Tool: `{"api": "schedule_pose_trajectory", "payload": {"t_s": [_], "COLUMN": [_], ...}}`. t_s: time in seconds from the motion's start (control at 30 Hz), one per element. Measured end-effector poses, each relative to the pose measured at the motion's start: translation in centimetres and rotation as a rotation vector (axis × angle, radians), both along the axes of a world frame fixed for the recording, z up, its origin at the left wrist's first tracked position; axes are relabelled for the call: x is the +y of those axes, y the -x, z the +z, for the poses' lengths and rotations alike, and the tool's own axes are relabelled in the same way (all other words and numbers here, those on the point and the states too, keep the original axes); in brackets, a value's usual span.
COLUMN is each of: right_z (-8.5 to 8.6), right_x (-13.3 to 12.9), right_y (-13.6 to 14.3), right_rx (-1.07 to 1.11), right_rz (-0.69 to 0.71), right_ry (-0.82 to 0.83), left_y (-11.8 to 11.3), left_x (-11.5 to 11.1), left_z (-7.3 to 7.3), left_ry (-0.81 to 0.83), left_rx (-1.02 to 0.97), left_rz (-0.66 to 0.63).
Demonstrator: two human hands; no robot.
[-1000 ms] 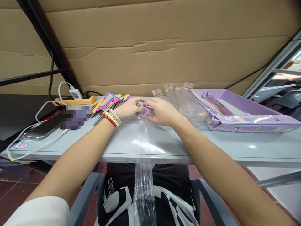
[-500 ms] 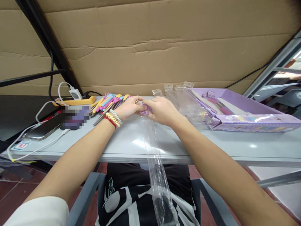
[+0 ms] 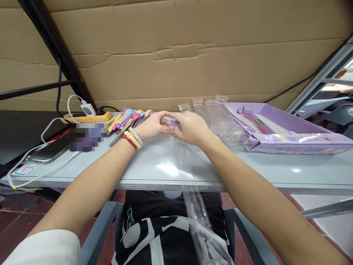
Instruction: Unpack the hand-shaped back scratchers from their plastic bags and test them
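Both hands meet over the middle of the table. A small purple card is pinched between the fingers of my left hand and my right hand. From the card a long clear plastic sleeve hangs across the table edge onto the lap. Beside my left hand lies a pile of colourful hand-topped sticks with metal shafts. More clear plastic packages are heaped to the right of my right hand.
A purple box with packaged items inside stands on the right of the table. At the left are a phone, white cables and a yellow power strip. Cardboard rises behind.
The hanging sleeve has swung to the right over the lap. The purple card has turned a little between my fingers and shows more of its face.
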State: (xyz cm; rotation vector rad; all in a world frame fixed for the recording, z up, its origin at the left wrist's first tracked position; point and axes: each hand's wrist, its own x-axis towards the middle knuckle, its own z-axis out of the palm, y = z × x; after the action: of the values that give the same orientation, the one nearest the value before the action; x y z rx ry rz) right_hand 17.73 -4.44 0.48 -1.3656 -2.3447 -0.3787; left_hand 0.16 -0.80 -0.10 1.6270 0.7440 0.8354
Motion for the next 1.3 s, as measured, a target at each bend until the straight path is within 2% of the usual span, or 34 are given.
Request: {"api": "schedule_pose_trajectory", "payload": {"t_s": [0.17, 0.37, 0.43, 0.6, 0.7, 1.0, 1.2, 1.3], "right_z": [0.1, 0.1, -0.1, -0.4, -0.5, -0.7, 0.1, 0.2], "right_x": [-0.1, 0.3, 0.5, 0.7, 0.9, 1.4, 0.3, 0.2], "right_y": [0.1, -0.2, -0.5, -1.2, -1.5, -1.3, -0.9, -0.8], "right_rx": [0.074, 0.157, 0.172, 0.121, 0.108, 0.21, 0.246, 0.285], "right_rz": [-0.011, 0.017, 0.072, 0.32, 0.368, 0.237, 0.057, 0.026], "right_ry": [0.013, 0.026, 0.0, -0.03, -0.011, -0.052, 0.022, 0.029], "left_y": [-0.2, -0.2, -0.2, -0.2, -0.3, 0.0, 0.3, 0.3], "left_x": [-0.3, -0.4, -0.4, 0.0, 0.0, -0.1, 0.3, 0.4], "left_z": [0.2, 0.4, 0.3, 0.1, 0.1, 0.1, -0.1, -0.2], "left_ry": [-0.002, -0.022, -0.022, -0.03, -0.04, -0.073, -0.186, -0.234], "left_rx": [0.026, 0.053, 0.05, 0.015, 0.034, 0.064, 0.084, 0.072], "left_rz": [0.024, 0.113, 0.116, 0.122, 0.138, 0.153, 0.151, 0.146]}}
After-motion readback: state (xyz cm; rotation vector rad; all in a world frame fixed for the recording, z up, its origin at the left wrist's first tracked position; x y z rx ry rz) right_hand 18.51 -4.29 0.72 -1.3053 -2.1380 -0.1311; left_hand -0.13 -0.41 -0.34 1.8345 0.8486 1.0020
